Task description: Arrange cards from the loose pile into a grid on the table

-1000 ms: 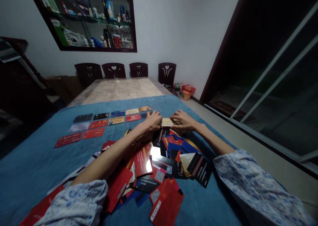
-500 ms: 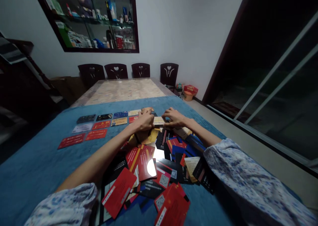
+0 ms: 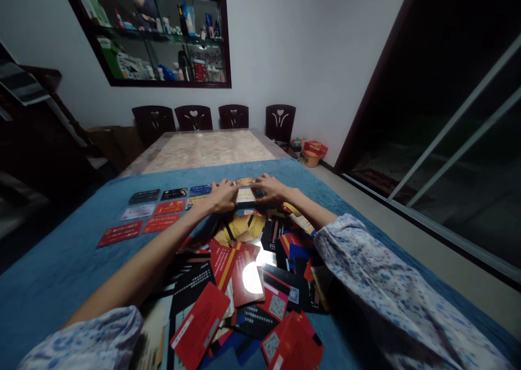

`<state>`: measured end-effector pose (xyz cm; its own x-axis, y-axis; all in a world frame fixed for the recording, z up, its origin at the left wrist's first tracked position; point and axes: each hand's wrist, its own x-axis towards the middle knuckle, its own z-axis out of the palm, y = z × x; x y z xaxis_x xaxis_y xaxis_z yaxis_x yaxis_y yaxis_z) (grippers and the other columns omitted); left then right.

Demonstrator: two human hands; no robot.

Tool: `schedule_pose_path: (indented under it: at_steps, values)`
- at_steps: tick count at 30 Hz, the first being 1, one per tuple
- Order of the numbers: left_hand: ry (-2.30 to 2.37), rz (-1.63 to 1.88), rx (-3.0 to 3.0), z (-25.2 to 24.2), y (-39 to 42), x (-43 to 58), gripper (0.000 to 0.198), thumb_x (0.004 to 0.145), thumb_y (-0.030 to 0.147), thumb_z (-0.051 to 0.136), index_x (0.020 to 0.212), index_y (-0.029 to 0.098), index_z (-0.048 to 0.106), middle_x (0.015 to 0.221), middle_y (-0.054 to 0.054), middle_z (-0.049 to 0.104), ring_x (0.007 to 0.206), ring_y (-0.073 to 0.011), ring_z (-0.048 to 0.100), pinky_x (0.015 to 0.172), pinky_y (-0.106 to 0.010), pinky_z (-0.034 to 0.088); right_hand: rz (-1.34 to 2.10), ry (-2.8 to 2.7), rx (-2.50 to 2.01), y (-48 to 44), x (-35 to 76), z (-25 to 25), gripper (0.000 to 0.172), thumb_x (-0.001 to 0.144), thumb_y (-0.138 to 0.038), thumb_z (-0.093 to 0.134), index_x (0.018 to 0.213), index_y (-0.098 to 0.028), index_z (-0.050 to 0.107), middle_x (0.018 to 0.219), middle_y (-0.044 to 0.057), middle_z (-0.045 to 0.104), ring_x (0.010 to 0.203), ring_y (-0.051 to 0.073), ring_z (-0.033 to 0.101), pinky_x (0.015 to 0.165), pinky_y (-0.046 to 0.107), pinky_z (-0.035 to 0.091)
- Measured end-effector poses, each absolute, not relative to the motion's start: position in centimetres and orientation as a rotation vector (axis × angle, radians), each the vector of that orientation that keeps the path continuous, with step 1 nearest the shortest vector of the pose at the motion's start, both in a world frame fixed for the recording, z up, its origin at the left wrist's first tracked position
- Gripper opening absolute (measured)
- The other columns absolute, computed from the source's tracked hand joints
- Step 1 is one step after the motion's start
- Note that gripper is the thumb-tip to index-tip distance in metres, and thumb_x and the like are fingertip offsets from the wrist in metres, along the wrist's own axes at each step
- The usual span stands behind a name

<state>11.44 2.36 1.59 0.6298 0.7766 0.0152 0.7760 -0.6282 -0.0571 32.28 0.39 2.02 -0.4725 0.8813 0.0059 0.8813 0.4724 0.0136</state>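
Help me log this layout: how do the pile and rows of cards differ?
The pile overlaps at mixed angles; the rows are spread out neatly. The pile lies mostly nearer the camera than the rows. Both include red cards and rest on blue cloth.

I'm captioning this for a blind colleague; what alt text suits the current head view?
A person's left hand and right hand hold a pale card between them, just beyond a jumbled card pile on a blue cloth. Further left, other cards lie in rows.
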Motion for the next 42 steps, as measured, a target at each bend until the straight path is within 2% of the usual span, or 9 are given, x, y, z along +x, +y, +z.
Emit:
schedule_pose_path:
  at_steps: [5,8,11,18,26,32,42]
  values:
    - [-1.391,0.019,-2.745,1.8,3.5,9.9,0.021,0.079,0.019,0.057,0.098,0.019,0.065,0.120,-0.015,0.060,0.118,-0.0341,0.046,0.095,-0.054,0.040,0.034,2.693,1.596,1.7,30.6,2.4,0.036,0.085,-0.041,0.066,0.116,-0.021,0.068,0.129,0.014,0.058,0.120,0.033,0.043,0.086,0.038,0.043]
    - [-1.426,0.038,-2.729,1.7,4.5,9.0,0.029,0.080,0.024,0.057,0.107,0.019,0.066,0.123,-0.016,0.059,0.117,-0.0359,0.046,0.094,-0.056,0.040,0.034,2.694,1.602,2.7,29.7,2.4,0.044,0.085,-0.040,0.066,0.126,-0.023,0.064,0.131,0.014,0.057,0.120,0.033,0.044,0.087,0.039,0.042]
    - [-1.449,0.049,-2.726,1.7,5.3,8.2,0.033,0.079,0.029,0.059,0.110,0.020,0.066,0.122,-0.015,0.059,0.118,-0.0371,0.045,0.094,-0.056,0.040,0.029,2.698,1.585,3.8,28.9,2.2,0.042,0.085,-0.038,0.066,0.124,-0.023,0.066,0.130,0.014,0.058,0.120,0.034,0.044,0.087,0.040,0.043]
    - [-1.501,0.043,-2.703,1.5,7.1,7.0,0.026,0.077,0.029,0.058,0.099,0.018,0.066,0.122,-0.016,0.060,0.119,-0.0371,0.044,0.092,-0.055,0.040,0.027,2.716,1.548,6.3,27.5,1.9,0.032,0.086,-0.041,0.066,0.110,-0.021,0.071,0.130,0.014,0.058,0.121,0.034,0.044,0.088,0.040,0.043]
    - [-1.558,0.060,-2.683,1.1,9.1,6.7,0.020,0.075,0.027,0.060,0.091,0.018,0.068,0.121,-0.016,0.060,0.120,-0.0394,0.043,0.089,-0.056,0.040,0.019,2.675,1.560,9.1,26.5,1.1,0.034,0.082,-0.037,0.066,0.113,-0.023,0.071,0.136,0.013,0.057,0.121,0.037,0.042,0.086,0.043,0.043]
    - [-1.589,0.066,-2.688,0.6,10.4,6.8,0.013,0.075,0.026,0.059,0.082,0.018,0.066,0.117,-0.016,0.062,0.120,-0.0386,0.044,0.089,-0.055,0.041,0.022,2.667,1.586,10.5,26.4,0.2,0.043,0.081,-0.037,0.062,0.124,-0.028,0.066,0.133,0.011,0.060,0.121,0.036,0.046,0.086,0.041,0.041]
    - [-1.609,0.098,-2.711,0.0,11.9,6.9,0.015,0.070,0.024,0.060,0.081,0.018,0.068,0.114,-0.013,0.066,0.119,-0.0379,0.043,0.091,-0.055,0.040,0.027,2.672,1.580,11.2,26.3,0.0,0.040,0.081,-0.036,0.059,0.119,-0.028,0.070,0.126,0.010,0.067,0.119,0.035,0.049,0.087,0.042,0.040]
